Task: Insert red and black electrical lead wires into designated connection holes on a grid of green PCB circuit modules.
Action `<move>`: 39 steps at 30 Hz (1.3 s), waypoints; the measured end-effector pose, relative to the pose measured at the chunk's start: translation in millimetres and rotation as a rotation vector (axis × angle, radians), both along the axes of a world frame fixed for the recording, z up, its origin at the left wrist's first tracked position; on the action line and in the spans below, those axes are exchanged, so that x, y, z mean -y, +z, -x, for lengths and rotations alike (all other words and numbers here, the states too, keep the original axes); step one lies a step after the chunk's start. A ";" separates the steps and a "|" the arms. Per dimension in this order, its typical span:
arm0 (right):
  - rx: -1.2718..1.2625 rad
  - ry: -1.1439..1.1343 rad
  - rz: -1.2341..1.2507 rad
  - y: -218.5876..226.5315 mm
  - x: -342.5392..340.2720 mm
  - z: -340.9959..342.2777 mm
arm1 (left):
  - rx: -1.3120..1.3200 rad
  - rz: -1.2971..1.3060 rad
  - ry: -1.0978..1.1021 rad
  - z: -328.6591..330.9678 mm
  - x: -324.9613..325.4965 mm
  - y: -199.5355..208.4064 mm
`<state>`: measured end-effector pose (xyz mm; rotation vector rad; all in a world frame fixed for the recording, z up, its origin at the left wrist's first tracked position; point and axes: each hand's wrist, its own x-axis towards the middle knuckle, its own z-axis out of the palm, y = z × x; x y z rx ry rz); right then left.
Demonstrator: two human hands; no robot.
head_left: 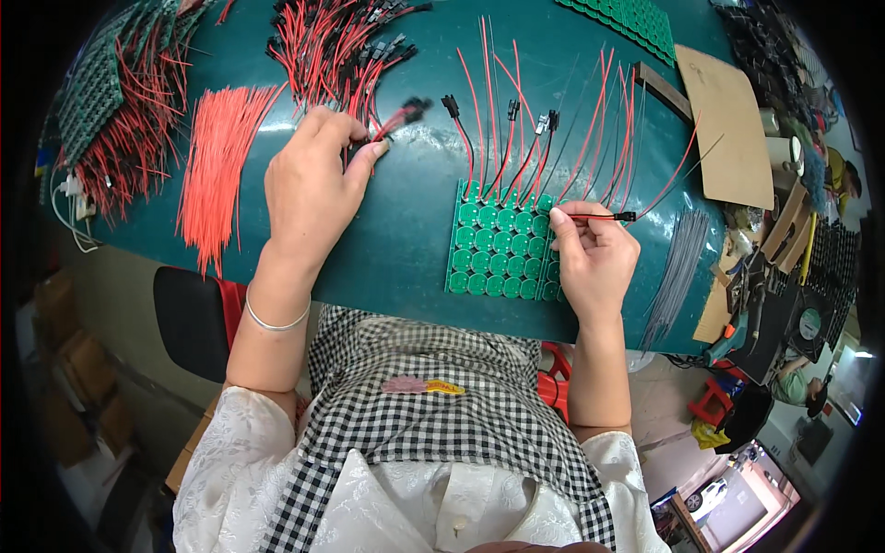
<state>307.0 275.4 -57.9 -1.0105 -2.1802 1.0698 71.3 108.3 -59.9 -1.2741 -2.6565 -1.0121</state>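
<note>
In the head view, a green circuit panel (496,241) is laid flat near the close edge of a green worktop (387,267), with red and dark leads (471,161) fanned out from its far side. By the left hand (315,175), a red-and-black connector lead (394,122) is held between thumb and drawn-in fingers, its outline blurred. From those fingers, the panel is found to the right and toward the close edge, across a stretch of worktop. It is approached more nearly by the right hand (599,258), whose fingers are set over its right part. At their tips a second lead (590,217) is pinched; whether the panel is also pressed cannot be told.

The left hand's lead is slanted, its black plug (419,109) pointed away and to the right. The right hand's lead is stretched nearly crosswise, its dark plug (625,217) aimed right, its other end hidden at the fingertips. The panel's columns of round pieces are lined up roughly away from the near edge; which side is longer cannot be judged, since its right part is covered. At far left, a heap of plugged leads (336,55) is seen.
</note>
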 end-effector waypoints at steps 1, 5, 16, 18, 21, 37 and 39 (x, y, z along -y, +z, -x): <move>0.012 -0.003 0.015 -0.9 0.0 -1.3 | 0.023 -0.021 -0.011 -0.4 -0.4 -1.4; 0.052 0.002 0.014 -2.4 -0.6 -3.3 | 0.120 -0.140 -0.033 0.6 -0.5 -5.5; 0.059 0.034 -0.054 1.0 -1.4 -1.9 | 0.094 -0.151 -0.067 -3.5 -3.2 -5.8; 0.054 0.053 -0.093 -1.8 -2.5 -2.8 | 0.041 -0.132 -0.127 -4.5 -3.3 -9.9; 0.129 0.103 -0.198 3.7 -3.7 -0.2 | 0.096 -0.107 -0.118 -7.3 -4.5 -4.6; 0.117 0.024 -0.258 -0.1 3.9 17.1 | 0.948 -0.584 -0.070 -28.7 14.1 25.4; 0.031 0.034 -0.265 3.6 6.9 16.8 | 1.030 -0.552 -0.113 -40.9 13.5 35.2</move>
